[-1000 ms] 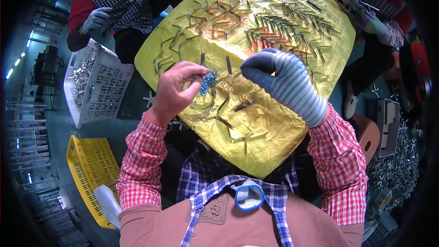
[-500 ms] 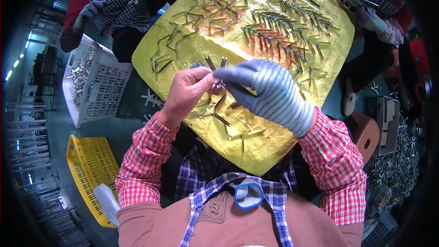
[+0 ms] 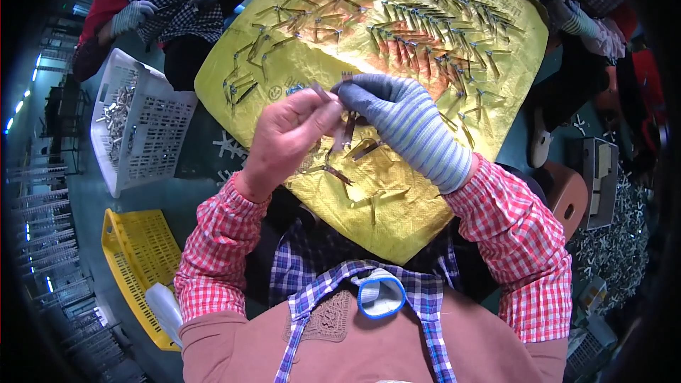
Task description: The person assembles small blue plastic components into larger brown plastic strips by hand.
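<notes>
My bare left hand (image 3: 284, 135) and my right hand (image 3: 415, 128) in a blue-and-white striped glove meet over the near part of a yellow sheet-covered surface (image 3: 397, 230). Both are closed, thumbs and fingers pinched on a jointed metal strip piece (image 3: 347, 133). Its dark, thin arms stick out above and below the fingertips, while the joint is mostly hidden by them. Just below lies a V-shaped metal piece (image 3: 330, 169) on the sheet. Many similar jointed strips (image 3: 418, 41) are spread in rows over the far side.
To the left stand a white crate (image 3: 152, 128) of metal pieces and a yellow crate (image 3: 142, 248). Two co-workers with gloved hands (image 3: 133, 17) sit across, at far left and far right. Loose metal pieces (image 3: 613, 248) are heaped on the right floor, near a brown stool (image 3: 567, 195).
Both hands have turned the metal piece between their fingers and the left fingers have shifted their pinch. The whole view has moved slightly.
</notes>
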`<action>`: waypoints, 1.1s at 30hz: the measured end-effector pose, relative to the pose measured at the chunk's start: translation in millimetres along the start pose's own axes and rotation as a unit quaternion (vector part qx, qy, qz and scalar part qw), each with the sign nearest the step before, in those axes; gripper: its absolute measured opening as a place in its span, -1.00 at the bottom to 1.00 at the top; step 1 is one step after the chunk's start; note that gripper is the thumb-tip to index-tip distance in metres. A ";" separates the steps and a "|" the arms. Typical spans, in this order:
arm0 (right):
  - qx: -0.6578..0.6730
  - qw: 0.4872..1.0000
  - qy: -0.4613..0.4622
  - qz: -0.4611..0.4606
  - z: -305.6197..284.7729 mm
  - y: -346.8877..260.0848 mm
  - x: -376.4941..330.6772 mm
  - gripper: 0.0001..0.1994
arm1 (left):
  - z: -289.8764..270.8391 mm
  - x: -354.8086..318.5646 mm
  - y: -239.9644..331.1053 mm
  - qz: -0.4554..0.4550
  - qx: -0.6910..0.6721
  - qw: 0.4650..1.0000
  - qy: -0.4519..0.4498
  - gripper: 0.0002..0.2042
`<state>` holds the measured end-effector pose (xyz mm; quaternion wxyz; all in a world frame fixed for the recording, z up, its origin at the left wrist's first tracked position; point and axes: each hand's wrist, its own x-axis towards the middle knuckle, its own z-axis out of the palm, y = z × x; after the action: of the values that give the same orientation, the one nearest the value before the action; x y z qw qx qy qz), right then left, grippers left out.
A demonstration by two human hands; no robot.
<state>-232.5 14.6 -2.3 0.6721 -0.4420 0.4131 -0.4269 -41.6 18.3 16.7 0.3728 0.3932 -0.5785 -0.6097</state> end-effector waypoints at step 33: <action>-0.047 0.998 -0.022 -0.023 -16.8 -31.9 -9.1 -0.76 | -51.5 15.8 41.7 0.024 0.119 0.991 0.051 -0.74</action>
<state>-257.5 11.3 25.0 0.6494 -0.4917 0.4081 -0.4123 -1.2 -19.5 56.5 0.3666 0.4517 -0.6363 -0.5067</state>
